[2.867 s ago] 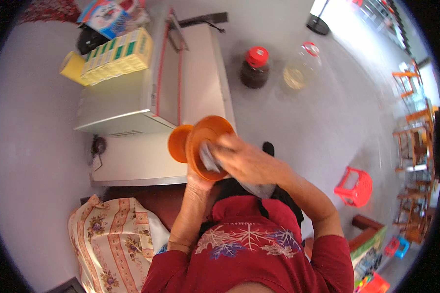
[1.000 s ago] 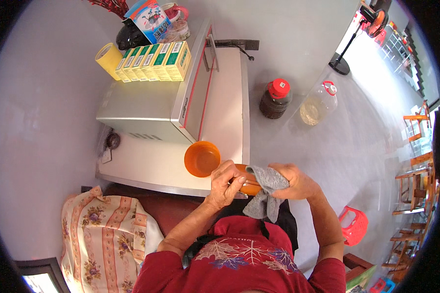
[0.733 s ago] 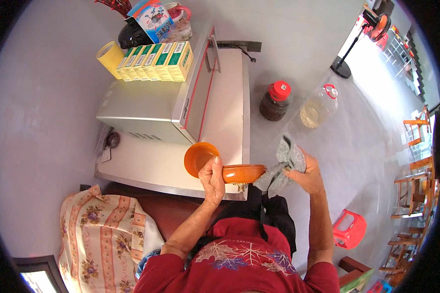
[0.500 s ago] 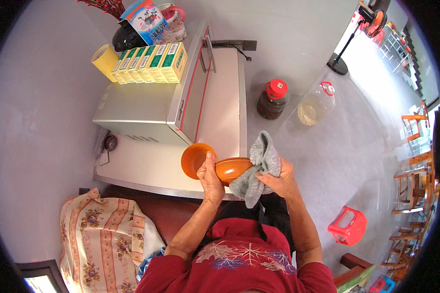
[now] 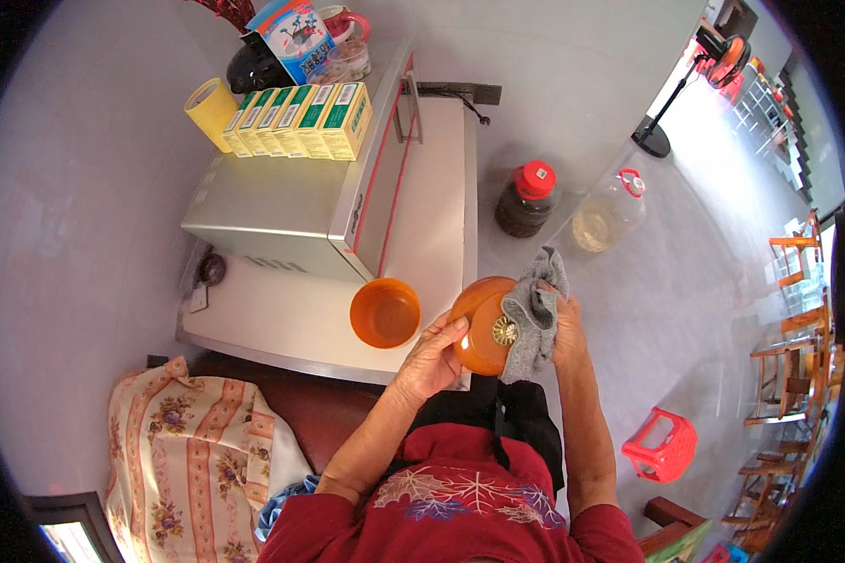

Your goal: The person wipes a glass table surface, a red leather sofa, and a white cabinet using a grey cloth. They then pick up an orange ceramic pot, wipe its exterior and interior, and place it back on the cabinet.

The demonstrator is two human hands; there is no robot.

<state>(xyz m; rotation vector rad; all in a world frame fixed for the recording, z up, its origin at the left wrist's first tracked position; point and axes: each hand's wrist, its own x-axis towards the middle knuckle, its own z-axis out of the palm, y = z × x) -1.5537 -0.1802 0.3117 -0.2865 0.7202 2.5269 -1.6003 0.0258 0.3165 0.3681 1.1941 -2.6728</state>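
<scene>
My left hand grips the near left rim of a round orange lid, thumb on top. The lid's gold, flower-shaped knob faces up. In my right hand is a grey cloth, bunched against the lid's right side; my fingertips are partly hidden by the fabric. Left of the lid, an open orange round container stands on the white tabletop, touched by neither hand. Its inside shows from above.
A silver oven-like appliance stands on the table, several yellow-green boxes on top. Beyond the table's right edge are a red-lidded dark jar and a clear jug. A red stool is at right, a patterned cloth lower left.
My left hand has let go of the container, which now stands on the table. The lid has moved right and turned knob-up, and the cloth has shifted to its right side.
</scene>
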